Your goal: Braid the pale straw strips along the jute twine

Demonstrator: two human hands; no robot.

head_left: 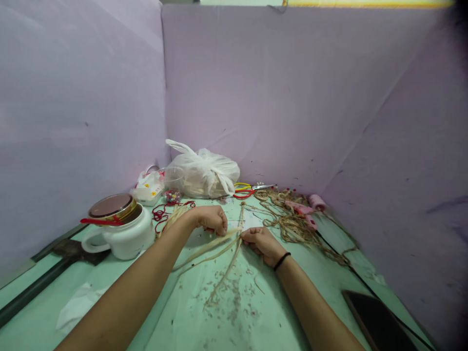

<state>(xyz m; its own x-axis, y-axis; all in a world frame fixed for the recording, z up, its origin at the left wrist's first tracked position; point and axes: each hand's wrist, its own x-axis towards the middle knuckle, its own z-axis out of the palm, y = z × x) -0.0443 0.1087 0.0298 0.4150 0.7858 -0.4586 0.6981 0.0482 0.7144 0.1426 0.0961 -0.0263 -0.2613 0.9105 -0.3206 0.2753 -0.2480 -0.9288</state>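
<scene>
A thin braid (242,214) of straw-coloured fibre runs toward me down the middle of the green table, and loose strands spread from its near end. My right hand (263,243), wearing a dark band on the wrist, pinches the fibres where they part. To the left, my left hand (214,220) is curled closed against a wide pale fibre strand (204,248); its fingertips are partly hidden. One thinner strand (228,270) trails toward the front of the table.
On the left stand a white mug (133,234) and a hammer (73,251). Behind are a knotted plastic bag (204,173) and scissors (252,188). Tangled jute cord (292,224), a pink glue gun (302,209) and a thread spool (316,201) lie right, a phone (376,321) nearer.
</scene>
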